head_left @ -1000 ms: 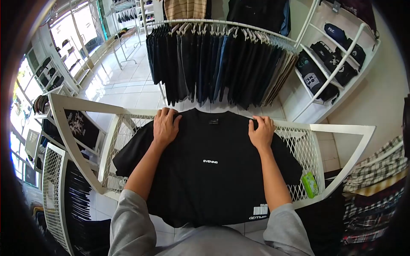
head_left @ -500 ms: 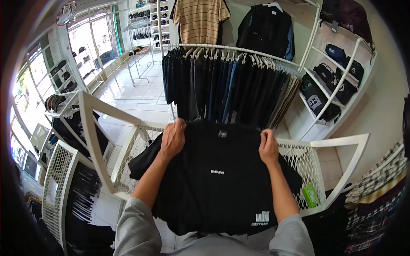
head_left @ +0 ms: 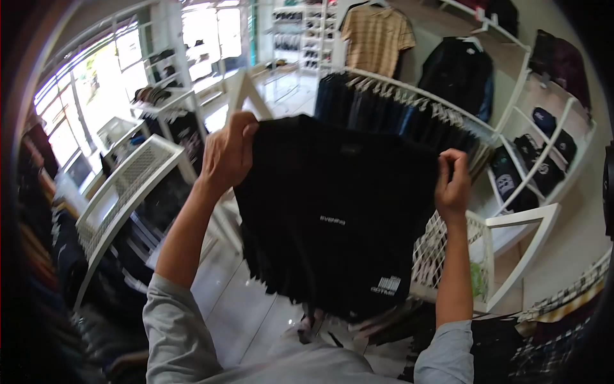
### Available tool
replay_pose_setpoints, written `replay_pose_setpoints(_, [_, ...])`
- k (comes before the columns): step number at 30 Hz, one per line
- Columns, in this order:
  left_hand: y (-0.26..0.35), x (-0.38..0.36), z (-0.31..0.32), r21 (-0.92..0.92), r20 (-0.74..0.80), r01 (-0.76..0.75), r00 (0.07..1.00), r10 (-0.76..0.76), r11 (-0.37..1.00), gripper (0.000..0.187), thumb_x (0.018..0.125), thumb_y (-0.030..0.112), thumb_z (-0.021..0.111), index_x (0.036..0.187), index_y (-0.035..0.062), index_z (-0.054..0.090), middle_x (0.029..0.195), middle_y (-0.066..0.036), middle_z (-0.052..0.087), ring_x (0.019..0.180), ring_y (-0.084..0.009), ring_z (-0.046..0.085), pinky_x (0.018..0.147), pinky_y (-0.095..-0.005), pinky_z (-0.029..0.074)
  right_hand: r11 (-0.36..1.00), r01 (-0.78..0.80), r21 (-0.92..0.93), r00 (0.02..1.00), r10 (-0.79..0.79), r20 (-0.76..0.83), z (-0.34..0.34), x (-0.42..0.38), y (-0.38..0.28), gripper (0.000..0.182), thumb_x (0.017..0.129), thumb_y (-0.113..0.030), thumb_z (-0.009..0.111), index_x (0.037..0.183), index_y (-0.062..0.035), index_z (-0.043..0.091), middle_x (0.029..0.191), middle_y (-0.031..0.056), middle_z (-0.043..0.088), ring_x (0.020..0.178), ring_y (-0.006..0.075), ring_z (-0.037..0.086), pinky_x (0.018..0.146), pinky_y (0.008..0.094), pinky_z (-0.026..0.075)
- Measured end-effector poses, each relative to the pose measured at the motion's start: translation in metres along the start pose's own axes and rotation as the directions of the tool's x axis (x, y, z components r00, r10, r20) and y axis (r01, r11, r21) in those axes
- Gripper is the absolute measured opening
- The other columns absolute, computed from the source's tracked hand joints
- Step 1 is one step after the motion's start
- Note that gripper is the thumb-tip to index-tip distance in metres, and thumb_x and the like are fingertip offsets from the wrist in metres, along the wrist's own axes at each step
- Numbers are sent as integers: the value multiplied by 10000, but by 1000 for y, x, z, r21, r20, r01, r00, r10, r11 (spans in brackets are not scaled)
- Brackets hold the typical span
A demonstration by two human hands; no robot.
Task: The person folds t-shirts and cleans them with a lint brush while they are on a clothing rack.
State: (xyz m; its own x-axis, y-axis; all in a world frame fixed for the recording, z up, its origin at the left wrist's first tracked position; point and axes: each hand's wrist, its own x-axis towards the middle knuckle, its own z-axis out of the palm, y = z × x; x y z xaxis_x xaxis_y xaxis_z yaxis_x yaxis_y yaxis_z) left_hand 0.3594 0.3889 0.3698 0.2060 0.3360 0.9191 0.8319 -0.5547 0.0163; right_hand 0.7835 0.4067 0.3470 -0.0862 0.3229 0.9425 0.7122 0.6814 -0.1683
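Note:
A black T-shirt (head_left: 320,249) hangs spread out in front of me, with small white lettering on the chest and a white barcode-like print near the lower hem. My left hand (head_left: 228,153) pinches it at one upper edge, fingers closed on the cloth. At the opposite upper edge, my right hand (head_left: 453,182) is closed on the fabric with bent fingers. The shirt is held up in the air and hides part of the white mesh-topped stand (head_left: 441,249) behind it. Its sleeves are not plainly visible from here.
Trousers on hangers (head_left: 364,109) fill a curved rail beyond the shirt. A shelf of caps (head_left: 543,153) stands at the right, checked shirts (head_left: 575,294) below it. To the left is another white mesh-topped rack (head_left: 128,198) with dark clothes. A green packet (head_left: 476,278) lies on the mesh.
Both hands have lifted the black T-shirt up off the mesh surface, and they are farther apart. The view has turned to the left and is somewhat blurred.

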Motion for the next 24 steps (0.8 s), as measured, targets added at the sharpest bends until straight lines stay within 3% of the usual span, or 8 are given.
replay_pose_setpoints(3, [7,-28,-62,29,64,154,986,-155,988,100,1039,101,534,1119,60,491,702,-173,584,610,-403,600,570,-450,445,982,-107,155,992,95,79,4,-7,-49,112,1044,-122,577,1062,-13,560,955,159,648,845,273,673,765,348,520])
replay_pose_setpoints(10, [19,-104,-193,111,110,340,930,-351,934,151,1041,114,576,1128,39,478,731,-129,584,585,-203,528,589,-374,444,958,7,288,995,-36,94,46,-21,-125,142,1044,-155,587,1065,-16,568,924,142,673,817,282,693,753,344,526])
replay_pose_setpoints(12, [24,-122,-218,57,19,237,971,-238,970,303,982,166,705,1128,40,471,781,-129,613,664,-172,591,646,-330,496,928,-58,369,989,4,146,60,-22,-150,139,1041,-151,590,1060,-15,567,921,139,667,807,286,680,741,352,518])
replay_pose_setpoints(14, [34,-137,-255,68,80,332,938,-337,941,613,824,316,888,1153,54,441,790,-128,642,732,-164,642,701,-305,534,927,-14,374,982,-57,180,78,-25,-172,140,1037,-155,598,1055,-19,569,915,134,661,795,284,668,720,362,506])
replay_pose_setpoints(16, [46,-143,-292,68,232,523,820,-524,849,567,771,232,918,1110,42,505,829,-64,640,768,-123,622,707,-290,521,896,-44,443,981,-45,188,91,-24,-195,131,1033,-150,603,1052,-26,565,908,132,656,797,286,664,705,373,495])
replay_pose_setpoints(20, [39,-162,-335,272,354,527,723,-593,805,469,716,274,935,970,4,647,738,-128,695,669,-206,682,674,-318,537,888,-19,459,974,-89,211,116,-29,-232,109,1034,-132,595,1058,-36,551,890,134,651,782,289,675,692,368,507])
replay_pose_setpoints(22, [26,-182,-348,459,436,630,455,-776,627,308,728,233,897,868,8,740,759,-167,704,692,-303,703,685,-351,542,881,-42,472,972,-73,223,126,-33,-244,114,1035,-137,595,1062,-35,552,889,136,655,780,297,688,693,373,518])
replay_pose_setpoints(24, [-1,-217,-362,448,469,641,425,-774,623,259,779,232,845,949,48,780,822,-209,711,787,-387,701,718,-405,551,894,-30,448,973,-76,218,132,-35,-256,105,1029,-126,597,1049,-31,557,886,142,656,780,323,692,703,389,525])
